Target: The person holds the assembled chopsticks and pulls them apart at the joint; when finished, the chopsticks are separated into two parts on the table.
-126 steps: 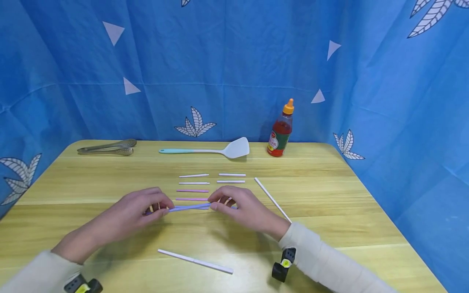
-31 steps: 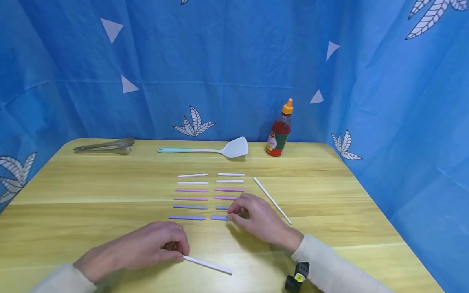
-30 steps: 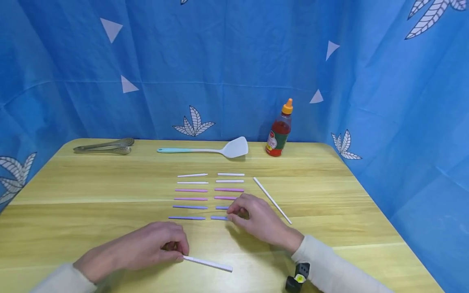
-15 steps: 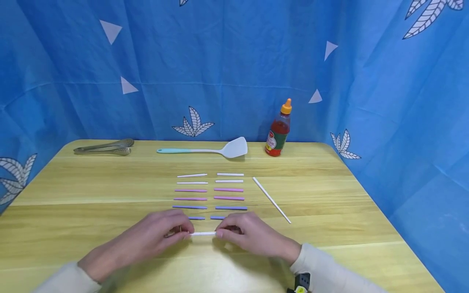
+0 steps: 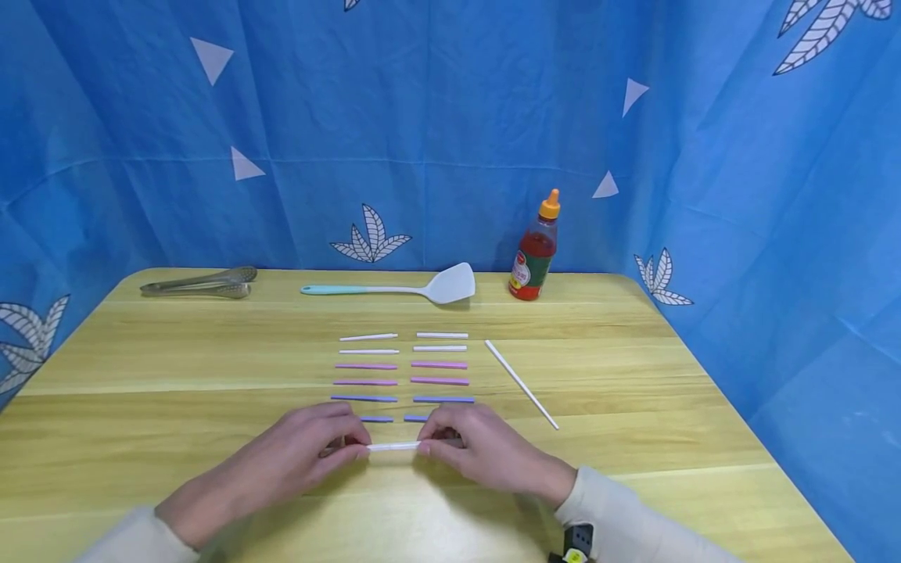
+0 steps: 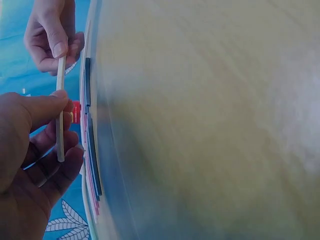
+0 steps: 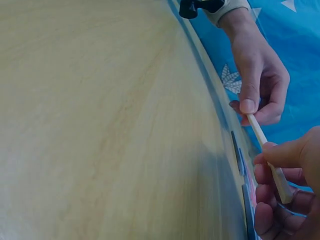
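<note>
Both hands pinch a long white chopstick point(image 5: 393, 446) held level above the table in the head view. My left hand point(image 5: 310, 443) grips its left part between thumb and fingers, and my right hand point(image 5: 482, 455) grips its right part. In the left wrist view one end of the chopstick point(image 6: 61, 142) sticks out past the left thumb. The right wrist view shows its thicker end point(image 7: 281, 186) beyond the right thumb. Just behind the hands lie blue chopstick halves point(image 5: 443, 399), the nearest partly hidden by the fingers.
Pink halves point(image 5: 439, 365) and white halves point(image 5: 439, 348) lie in two columns farther back. Another long white chopstick point(image 5: 521, 383) lies slanted at right. Metal tongs point(image 5: 200, 283), a spatula point(image 5: 450, 285) and a sauce bottle point(image 5: 535, 258) stand along the table's far edge.
Blue sticks held earlier now lie as separate halves on the table. My left hand lifted the white chopstick from the front and moved it back; my right hand left a blue half and took its other end.
</note>
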Motion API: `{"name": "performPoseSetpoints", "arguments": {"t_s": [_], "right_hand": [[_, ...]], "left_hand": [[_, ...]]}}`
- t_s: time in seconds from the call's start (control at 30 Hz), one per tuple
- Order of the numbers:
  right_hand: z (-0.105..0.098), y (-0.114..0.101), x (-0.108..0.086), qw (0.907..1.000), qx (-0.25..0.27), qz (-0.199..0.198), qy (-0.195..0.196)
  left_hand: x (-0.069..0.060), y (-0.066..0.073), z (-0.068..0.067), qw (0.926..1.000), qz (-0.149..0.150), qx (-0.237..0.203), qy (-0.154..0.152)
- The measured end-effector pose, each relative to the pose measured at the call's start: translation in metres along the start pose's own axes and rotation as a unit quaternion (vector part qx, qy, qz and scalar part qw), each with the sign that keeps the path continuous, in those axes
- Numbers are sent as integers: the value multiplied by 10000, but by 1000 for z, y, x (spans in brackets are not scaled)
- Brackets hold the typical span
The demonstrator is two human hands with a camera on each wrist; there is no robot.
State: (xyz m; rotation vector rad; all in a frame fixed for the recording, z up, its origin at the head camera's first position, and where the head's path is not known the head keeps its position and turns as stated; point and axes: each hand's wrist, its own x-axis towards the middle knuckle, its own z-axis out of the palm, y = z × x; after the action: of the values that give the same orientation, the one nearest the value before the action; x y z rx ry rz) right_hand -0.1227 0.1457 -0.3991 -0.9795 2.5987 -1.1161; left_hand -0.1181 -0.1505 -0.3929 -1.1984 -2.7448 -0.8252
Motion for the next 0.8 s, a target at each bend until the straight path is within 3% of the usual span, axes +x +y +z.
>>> {"name": "performPoseSetpoints", "arguments": {"t_s": [0.43,0.8], "right_hand": [[1,-5,-1,9996,-244,-109,-100],[-8,-4,-1,9991,249,83,-326]], "left_hand": [[1,-5,-1,9992,143,-352,-130],[6,-4,-5,9984,326,-366,-267]]}}
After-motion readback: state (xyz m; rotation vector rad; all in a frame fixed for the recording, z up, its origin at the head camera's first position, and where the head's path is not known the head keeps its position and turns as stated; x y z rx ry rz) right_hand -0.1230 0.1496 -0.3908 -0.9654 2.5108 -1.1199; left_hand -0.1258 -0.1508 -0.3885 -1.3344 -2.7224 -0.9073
